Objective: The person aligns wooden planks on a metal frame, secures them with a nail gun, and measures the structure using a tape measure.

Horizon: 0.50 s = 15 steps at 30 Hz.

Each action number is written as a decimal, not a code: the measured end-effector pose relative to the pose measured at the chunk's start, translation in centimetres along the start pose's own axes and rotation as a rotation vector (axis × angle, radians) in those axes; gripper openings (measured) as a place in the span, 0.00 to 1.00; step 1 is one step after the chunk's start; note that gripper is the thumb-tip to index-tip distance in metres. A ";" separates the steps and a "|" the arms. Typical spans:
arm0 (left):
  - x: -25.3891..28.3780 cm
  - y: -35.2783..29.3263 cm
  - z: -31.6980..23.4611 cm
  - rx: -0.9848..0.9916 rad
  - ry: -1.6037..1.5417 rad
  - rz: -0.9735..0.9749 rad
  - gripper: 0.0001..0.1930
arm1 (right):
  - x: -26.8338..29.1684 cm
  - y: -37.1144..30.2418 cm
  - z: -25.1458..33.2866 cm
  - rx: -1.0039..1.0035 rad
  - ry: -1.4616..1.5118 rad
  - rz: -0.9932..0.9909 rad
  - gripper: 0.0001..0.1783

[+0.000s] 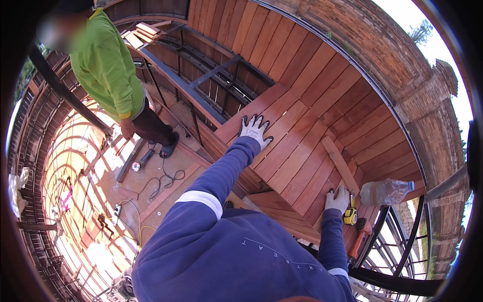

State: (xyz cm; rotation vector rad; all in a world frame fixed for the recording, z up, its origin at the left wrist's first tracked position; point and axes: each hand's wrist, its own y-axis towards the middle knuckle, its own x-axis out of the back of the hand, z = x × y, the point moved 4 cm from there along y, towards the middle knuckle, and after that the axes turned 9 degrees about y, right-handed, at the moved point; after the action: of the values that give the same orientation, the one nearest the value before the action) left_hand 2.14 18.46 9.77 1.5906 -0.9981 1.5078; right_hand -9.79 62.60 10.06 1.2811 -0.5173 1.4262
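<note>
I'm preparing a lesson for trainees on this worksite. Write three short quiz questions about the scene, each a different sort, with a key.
1. True or false: the left hand has its fingers spread over the wooden planks.
2. Which of these is nearest the right hand?
a) plastic bottle
b) yellow tape measure
c) orange power tool
3. Fill in: the co-worker standing at the left wears a ____ top.

Key: 1. True. 2. b. 3. green.

Planks (288,168), centre: wood, smooth, faintly glossy.
Wall (375,43), upper right: brick, rough, matt.
Frame bar (181,85), upper left: metal, smooth.
Gloves (253,132), centre and lower right: cloth, matt.
Bottle (385,193), right: clear plastic, glossy.
Sweatshirt (226,261), lower centre: cloth, matt.
</note>
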 end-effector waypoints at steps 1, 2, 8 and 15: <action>0.0 0.0 0.0 0.001 0.004 0.005 0.37 | -0.1 0.0 0.0 0.000 -0.001 -0.007 0.36; 0.0 0.0 0.0 0.000 0.003 0.003 0.37 | -0.1 0.0 0.0 0.000 -0.003 -0.015 0.36; -0.4 0.2 0.1 0.002 -0.005 -0.017 0.38 | 0.0 0.0 0.3 -0.006 0.008 -0.009 0.36; -0.7 0.4 0.1 0.002 0.007 -0.018 0.38 | 0.5 0.1 0.8 -0.028 0.024 0.015 0.36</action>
State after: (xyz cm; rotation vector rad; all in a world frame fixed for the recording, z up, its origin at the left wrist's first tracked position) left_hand 1.82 18.21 9.08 1.5907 -0.9763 1.5008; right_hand -9.48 62.07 10.78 1.2393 -0.5303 1.4405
